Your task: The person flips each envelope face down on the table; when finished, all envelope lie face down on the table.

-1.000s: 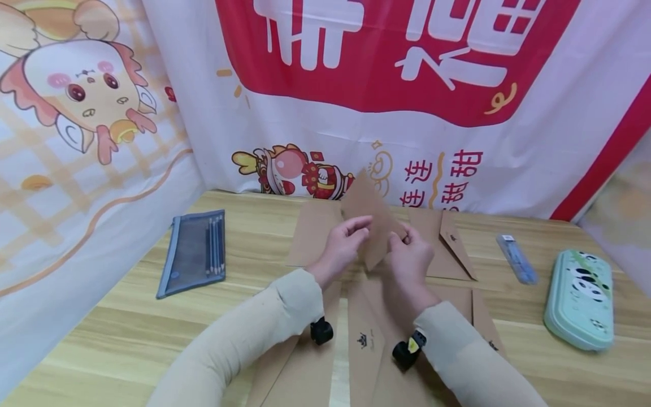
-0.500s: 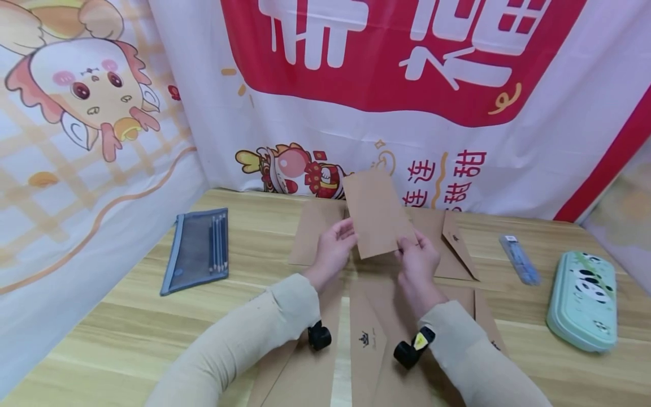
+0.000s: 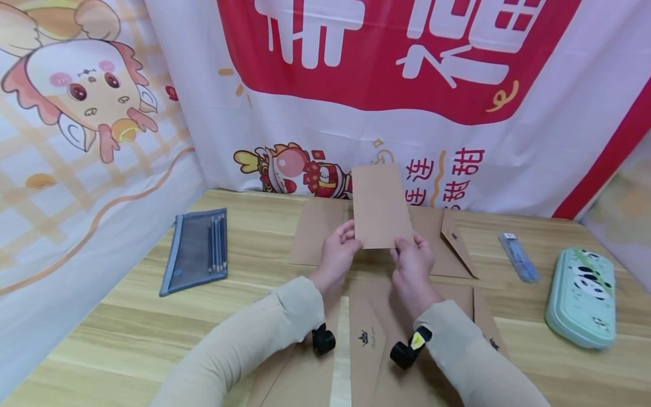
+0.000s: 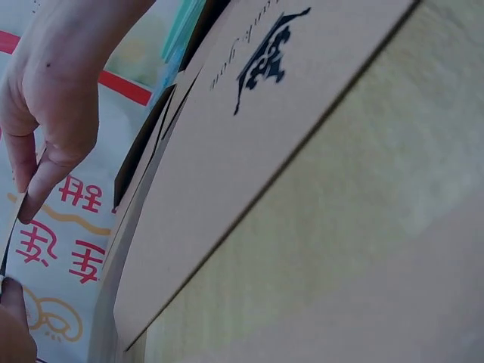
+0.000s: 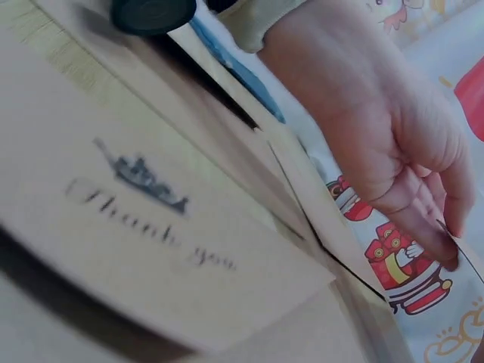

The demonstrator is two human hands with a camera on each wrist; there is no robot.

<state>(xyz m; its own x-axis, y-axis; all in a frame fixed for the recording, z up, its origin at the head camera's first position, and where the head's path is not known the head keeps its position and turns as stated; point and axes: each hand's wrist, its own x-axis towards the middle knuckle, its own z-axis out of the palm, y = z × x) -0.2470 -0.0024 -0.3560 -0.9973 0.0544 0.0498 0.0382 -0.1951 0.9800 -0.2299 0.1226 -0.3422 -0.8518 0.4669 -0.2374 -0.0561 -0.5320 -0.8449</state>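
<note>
Both hands hold up one plain brown kraft-paper rectangle (image 3: 381,209), raised over the back of the table with its blank face toward me. My left hand (image 3: 338,249) pinches its lower left edge between thumb and fingers. At the lower right corner, my right hand (image 3: 413,263) pinches it the same way. The left wrist view shows the paper nearly edge-on, gripped by the right hand (image 4: 60,98). Below lie several brown envelopes; a front one (image 3: 368,362) bears a black crown and "Thank you" on its flap, legible in the right wrist view.
A blue mesh pouch (image 3: 195,251) with pencils lies to the left. On the right are a small clear blue packet (image 3: 519,257) and a mint panda pencil case (image 3: 581,298). More brown envelopes (image 3: 317,232) lie at the back, before a printed cloth (image 3: 305,130).
The paper has turned from a tilted diamond position to nearly upright, facing me squarely. The left hand has shifted from its left side to near the lower left corner; the right keeps its pinch.
</note>
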